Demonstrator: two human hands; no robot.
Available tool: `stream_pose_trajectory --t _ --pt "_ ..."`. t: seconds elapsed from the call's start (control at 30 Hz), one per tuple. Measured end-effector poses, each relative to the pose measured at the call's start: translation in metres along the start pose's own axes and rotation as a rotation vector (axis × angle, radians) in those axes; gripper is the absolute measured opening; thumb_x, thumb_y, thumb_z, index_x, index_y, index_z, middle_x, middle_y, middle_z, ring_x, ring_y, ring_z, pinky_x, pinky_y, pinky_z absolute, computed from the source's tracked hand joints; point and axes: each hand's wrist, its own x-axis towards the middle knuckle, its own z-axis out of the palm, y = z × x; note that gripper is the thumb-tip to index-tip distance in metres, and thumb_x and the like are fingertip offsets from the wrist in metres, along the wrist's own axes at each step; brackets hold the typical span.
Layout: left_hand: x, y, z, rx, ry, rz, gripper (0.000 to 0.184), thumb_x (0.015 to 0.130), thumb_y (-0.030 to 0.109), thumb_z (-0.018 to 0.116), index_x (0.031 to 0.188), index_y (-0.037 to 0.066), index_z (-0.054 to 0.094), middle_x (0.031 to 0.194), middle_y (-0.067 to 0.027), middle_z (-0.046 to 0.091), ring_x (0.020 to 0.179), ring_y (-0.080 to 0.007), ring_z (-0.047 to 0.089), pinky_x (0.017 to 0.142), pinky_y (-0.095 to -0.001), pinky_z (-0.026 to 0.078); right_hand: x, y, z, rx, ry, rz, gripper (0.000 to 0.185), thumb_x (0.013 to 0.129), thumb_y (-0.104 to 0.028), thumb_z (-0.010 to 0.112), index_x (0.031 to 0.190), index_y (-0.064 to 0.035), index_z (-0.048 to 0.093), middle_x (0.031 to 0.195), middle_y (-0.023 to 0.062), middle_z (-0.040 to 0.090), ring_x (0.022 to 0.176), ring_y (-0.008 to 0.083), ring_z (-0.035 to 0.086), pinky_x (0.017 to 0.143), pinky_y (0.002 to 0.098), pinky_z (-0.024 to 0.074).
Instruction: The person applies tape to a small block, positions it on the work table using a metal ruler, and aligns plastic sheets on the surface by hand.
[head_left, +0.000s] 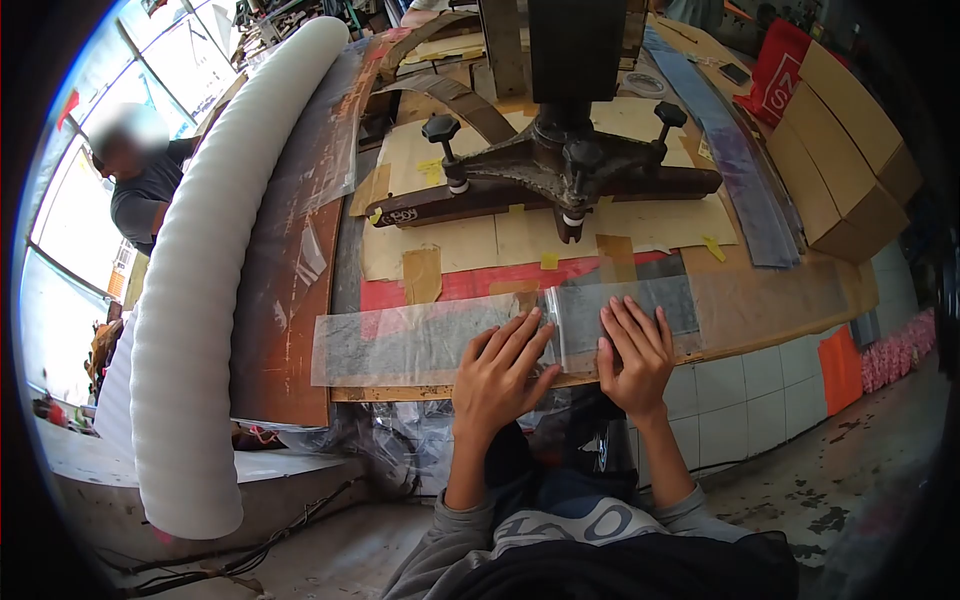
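Note:
My left hand point(503, 372) lies flat with fingers stretched out on a strip of clear plastic film point(410, 340) along the table's front edge. To its right, my right hand point(637, 355) also rests flat on clear plastic, fingers pointing away from me. A bright raised fold or seam point(555, 325) in the plastic runs between the two hands. Beneath the film show a red sheet point(455, 283) and a dark grey surface. Just beyond my hands stands a black metal machine head point(560, 175) with a long bar and several knobs.
A long white foam roll point(215, 230) stands along the left side. Cardboard boxes point(835, 150) and a red bag point(775, 70) are at the right. Bluish plastic strips point(735, 165) lie near them. A person point(140, 190) is at the far left beyond the roll.

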Motion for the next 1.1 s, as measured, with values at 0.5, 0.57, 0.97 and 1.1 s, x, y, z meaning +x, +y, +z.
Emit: stream_pose_trajectory --t 0.5,0.57,0.97,1.1 --pt "0.0005 -0.0010 0.0018 -0.008 0.002 -0.012 0.044 0.076 0.032 0.069 0.115 0.013 0.062 0.121 -0.0045 0.061 0.110 -0.0186 0.058 0.089 -0.0347 0.043 0.0027 -0.0021 -0.0001 -0.020 -0.006 0.004 0.032 0.077 -0.015 0.057 0.105 -0.0038 0.068 0.114 0.0100 0.065 0.114 0.0270 0.057 0.103 0.0475 0.0331" --pt "0.0008 -0.0007 0.0021 -0.013 0.003 -0.018 0.044 0.076 0.031 0.069 0.115 0.013 0.063 0.121 -0.0045 0.061 0.110 -0.0186 0.058 0.089 -0.0347 0.043 0.0029 -0.0022 0.0000 -0.022 -0.007 0.003 0.032 0.077 -0.015 0.057 0.105 -0.0038 0.068 0.114 0.0100 0.065 0.114 0.0272 0.057 0.103 0.0475 0.0334" --pt "0.0049 0.0028 -0.0012 0.004 0.015 -0.015 0.046 0.074 0.032 0.071 0.115 0.014 0.063 0.120 -0.0032 0.062 0.108 -0.0179 0.059 0.089 -0.0343 0.043 0.0033 -0.0023 -0.0005 -0.023 -0.015 0.006 0.032 0.077 -0.015 0.057 0.105 -0.0040 0.068 0.114 0.0098 0.065 0.114 0.0274 0.056 0.103 0.0480 0.0340" --pt "0.0047 0.0034 -0.0013 -0.013 0.020 -0.028 0.042 0.075 0.028 0.069 0.115 0.014 0.063 0.120 -0.0029 0.062 0.109 -0.0175 0.058 0.089 -0.0339 0.043 0.0036 -0.0025 -0.0007 -0.025 -0.015 0.008 0.032 0.077 -0.015 0.057 0.105 -0.0042 0.068 0.114 0.0096 0.065 0.114 0.0275 0.056 0.103 0.0482 0.0341"
